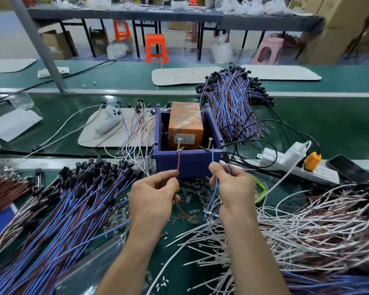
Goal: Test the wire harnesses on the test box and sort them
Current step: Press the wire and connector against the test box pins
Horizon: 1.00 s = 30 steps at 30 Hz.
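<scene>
While both hands hover just in front of the blue test box [188, 162], each one holds a lead of a wire harness up to it. The left hand [152, 192] has its grip pinched, thumb against forefinger, on a brown wire [178, 160], which rises to the left screw [179, 139] standing at the box's front edge. The right hand [232, 188] has its grip curled and pinched on a blue wire [213, 155], which rises to the right screw [210, 139]. Both wires trail down below the hands toward the green counter [328, 124]. Inside the box sits an orange block [185, 122] wrapped in clear tape. A large heap of blue and brown harnesses [73, 199] with black ends lies left of the hands, and a heap of white and brown harnesses [307, 220] lies to their right. Another blue and brown bundle [232, 99] lies behind the box. A white power strip [296, 165] and a dark phone [349, 169] lie right of the box.
</scene>
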Available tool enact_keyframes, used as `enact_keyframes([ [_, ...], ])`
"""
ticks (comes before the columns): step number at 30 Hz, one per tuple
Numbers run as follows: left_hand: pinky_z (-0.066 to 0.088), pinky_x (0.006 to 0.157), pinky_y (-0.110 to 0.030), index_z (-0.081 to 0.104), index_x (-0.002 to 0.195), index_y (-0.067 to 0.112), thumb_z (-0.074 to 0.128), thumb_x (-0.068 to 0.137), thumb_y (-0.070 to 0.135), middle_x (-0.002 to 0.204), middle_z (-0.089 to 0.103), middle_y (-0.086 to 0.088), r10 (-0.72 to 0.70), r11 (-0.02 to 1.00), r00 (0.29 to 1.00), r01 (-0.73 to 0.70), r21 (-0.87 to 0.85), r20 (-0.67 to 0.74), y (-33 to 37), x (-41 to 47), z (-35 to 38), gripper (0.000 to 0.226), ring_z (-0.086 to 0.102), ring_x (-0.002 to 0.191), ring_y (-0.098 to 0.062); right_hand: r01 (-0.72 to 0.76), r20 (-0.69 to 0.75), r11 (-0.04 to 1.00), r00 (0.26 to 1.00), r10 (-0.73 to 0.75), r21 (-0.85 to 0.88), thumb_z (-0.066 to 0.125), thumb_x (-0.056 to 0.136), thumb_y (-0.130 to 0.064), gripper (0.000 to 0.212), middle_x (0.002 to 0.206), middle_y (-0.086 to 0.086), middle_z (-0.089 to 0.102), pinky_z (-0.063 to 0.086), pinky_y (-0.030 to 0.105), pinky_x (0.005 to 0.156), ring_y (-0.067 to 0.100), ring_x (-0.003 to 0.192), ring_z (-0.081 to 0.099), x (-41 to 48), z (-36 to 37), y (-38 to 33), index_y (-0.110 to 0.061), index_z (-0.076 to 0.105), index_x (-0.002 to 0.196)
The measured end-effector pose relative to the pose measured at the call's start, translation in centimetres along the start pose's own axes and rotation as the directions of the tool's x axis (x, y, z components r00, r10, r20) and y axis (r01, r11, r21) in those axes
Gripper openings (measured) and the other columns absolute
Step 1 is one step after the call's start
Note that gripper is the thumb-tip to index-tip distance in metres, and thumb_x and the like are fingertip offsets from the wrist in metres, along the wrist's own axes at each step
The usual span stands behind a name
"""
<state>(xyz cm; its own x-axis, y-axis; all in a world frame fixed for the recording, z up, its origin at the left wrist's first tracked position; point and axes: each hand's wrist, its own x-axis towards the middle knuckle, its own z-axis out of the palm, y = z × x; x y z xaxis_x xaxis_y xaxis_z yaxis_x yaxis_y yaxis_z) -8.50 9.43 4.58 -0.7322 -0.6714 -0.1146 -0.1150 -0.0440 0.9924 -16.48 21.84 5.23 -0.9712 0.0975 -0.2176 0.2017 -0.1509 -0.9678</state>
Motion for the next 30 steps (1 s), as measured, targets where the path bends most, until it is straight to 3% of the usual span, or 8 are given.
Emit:
enact_keyframes([
  [5,0.051,0.052,-0.017,0.083,0.087,0.037,0.071,0.086,0.004,0.070,0.077,-0.002,-0.010,1.000,1.000,0.010,-0.018,0.000,-0.2,0.1,0.0,0.035,0.068,0.054,-0.015,-0.022,-0.022,1.000,1.000,0.022,0.019,0.077,0.088,-0.011,0.024,0.046,-0.003,0.055,0.037,0.009,0.043,0.003,0.040,0.043,-0.1,-0.6,-0.1,-0.010,0.070,0.065],
  [9,0.052,0.053,-0.018,0.082,0.088,0.040,0.072,0.086,0.006,0.070,0.077,-0.001,-0.007,1.000,1.000,0.007,-0.015,-0.002,-0.2,0.0,0.1,0.035,0.068,0.054,-0.015,-0.034,0.037,0.999,0.999,0.034,-0.010,0.077,0.087,-0.010,0.026,0.045,-0.003,0.054,0.042,0.020,0.059,0.006,0.045,0.047,-0.4,0.0,-0.3,-0.012,0.068,0.063],
  [13,0.052,0.052,-0.018,0.083,0.086,0.034,0.072,0.087,0.006,0.069,0.076,-0.002,-0.007,1.000,1.000,0.007,-0.019,-0.008,-0.2,-0.1,0.1,0.030,0.069,0.054,-0.016,-0.041,0.058,0.999,0.997,0.042,-0.020,0.077,0.088,-0.010,0.027,0.045,-0.003,0.053,0.041,0.023,0.062,0.005,0.046,0.049,-0.6,0.0,-0.1,-0.010,0.067,0.062],
  [20,0.050,0.048,-0.019,0.081,0.087,0.026,0.070,0.088,0.003,0.064,0.074,-0.004,-0.007,0.999,0.993,0.001,-0.050,-0.120,-0.5,0.0,-0.3,0.025,0.066,0.050,-0.015,-0.043,-0.003,0.998,0.999,0.044,0.037,0.076,0.089,-0.010,0.021,0.047,-0.002,0.054,0.044,0.026,0.065,0.009,0.047,0.049,-0.8,-0.6,0.2,-0.008,0.071,0.068],
  [26,0.051,0.049,-0.019,0.080,0.090,0.026,0.070,0.090,0.004,0.063,0.074,-0.003,-0.001,0.999,0.989,-0.006,-0.044,-0.148,-0.4,0.2,-0.3,0.024,0.066,0.051,-0.014,-0.045,-0.016,0.998,0.999,0.046,0.042,0.075,0.089,-0.010,0.028,0.047,-0.002,0.054,0.038,0.024,0.057,0.004,0.035,0.036,-1.2,-0.8,0.2,-0.012,0.069,0.062],
  [30,0.050,0.048,-0.019,0.081,0.088,0.028,0.070,0.089,0.006,0.063,0.074,-0.004,0.014,1.000,0.993,-0.016,-0.020,-0.119,0.0,0.2,-0.2,0.025,0.065,0.050,-0.013,-0.044,-0.018,0.999,0.999,0.044,0.027,0.075,0.090,-0.010,0.026,0.046,-0.003,0.054,0.041,0.016,0.050,0.004,0.038,0.041,-1.1,-0.9,0.3,-0.012,0.070,0.065],
])
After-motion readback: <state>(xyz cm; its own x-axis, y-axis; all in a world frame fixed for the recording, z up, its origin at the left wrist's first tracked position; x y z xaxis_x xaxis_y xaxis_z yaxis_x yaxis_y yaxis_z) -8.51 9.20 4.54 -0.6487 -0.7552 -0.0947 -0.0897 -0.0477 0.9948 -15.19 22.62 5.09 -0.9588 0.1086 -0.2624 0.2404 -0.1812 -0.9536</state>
